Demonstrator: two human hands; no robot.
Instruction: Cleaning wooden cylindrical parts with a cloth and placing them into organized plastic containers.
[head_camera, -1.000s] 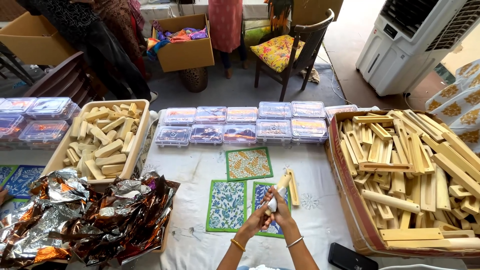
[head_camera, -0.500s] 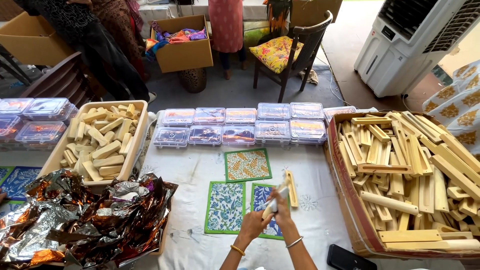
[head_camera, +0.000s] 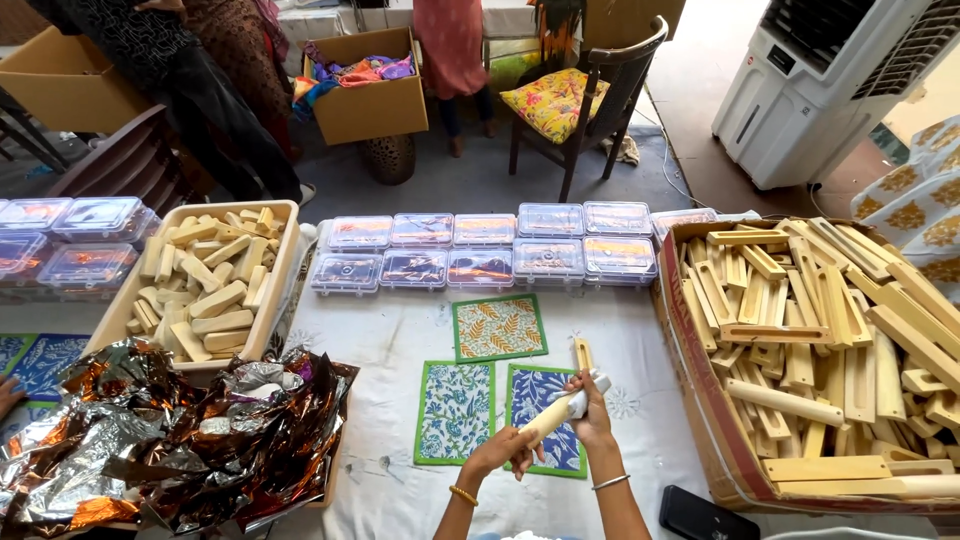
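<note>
At lower centre of the frame, over the white cloth (head_camera: 400, 345): one pale wooden stick (head_camera: 553, 413), long and rounded, lying on a diagonal from lower left to upper right, with a small white wrap at its upper end. It is grasped by both hands. The left hand (head_camera: 500, 450) closes its fingers round the lower end, forearm rising from the bottom edge, a gold bangle (head_camera: 462, 494) at the wrist. The right hand (head_camera: 592, 415) pinches the upper, wrapped end, wrist bent, a thin silver bangle (head_camera: 607, 482) on it.

Directly beneath the stick: a blue floral mat (head_camera: 545, 400) with green border. Just left of it, a second blue-and-white mat (head_camera: 455, 410); above both, a green leaf-print mat (head_camera: 498, 326). A short wooden piece (head_camera: 583, 353) lies just above the right hand.

Across the middle: two rows of clear plastic boxes (head_camera: 480, 250).

Right side: a large cardboard carton (head_camera: 690, 380) heaped with pale wooden frames and sticks.

Left of centre: a shallow tray (head_camera: 285, 250) of short wooden blocks.

Lower left: a crumpled heap of copper and silver foil (head_camera: 170, 440).

Bottom right: a dark phone (head_camera: 703, 515) on the cloth.

Upper frame: an open cardboard box (head_camera: 370, 100) of coloured fabric, a dark wooden chair (head_camera: 625, 75) with a yellow cushion, a white air cooler (head_camera: 830, 80), and standing persons at upper left.
</note>
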